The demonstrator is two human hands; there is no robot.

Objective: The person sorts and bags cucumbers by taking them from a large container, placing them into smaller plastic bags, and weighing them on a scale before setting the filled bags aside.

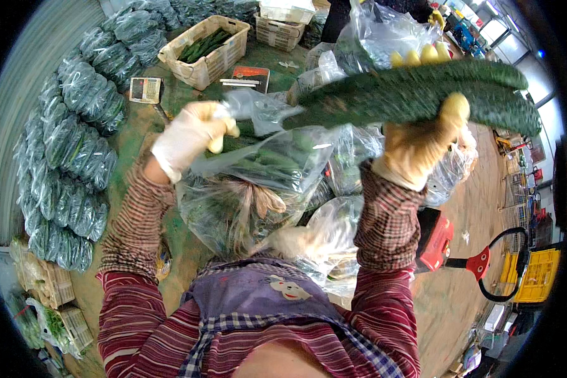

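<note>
My right hand (422, 148), in a pale yellow glove, grips long dark green cucumbers (372, 97), at least two side by side. They lie nearly level above the pile, slightly blurred. My left hand (192, 138), gloved too, has its fingers closed on the edge of a clear plastic bag (255, 107). Below and between my hands sits a large clear plastic bag (233, 211) with more green cucumbers showing through it. A brownish glove-like thing (264, 200) appears at its front; I cannot make it out fully.
Stacked bags of cucumbers (75, 151) line the left wall. A beige crate (205, 53) with cucumbers stands ahead, near a scale display (146, 90). Right of me are a red machine with a black-rimmed handle (479, 263) and a yellow crate (538, 277). Crates of greens (72, 321) stand lower left.
</note>
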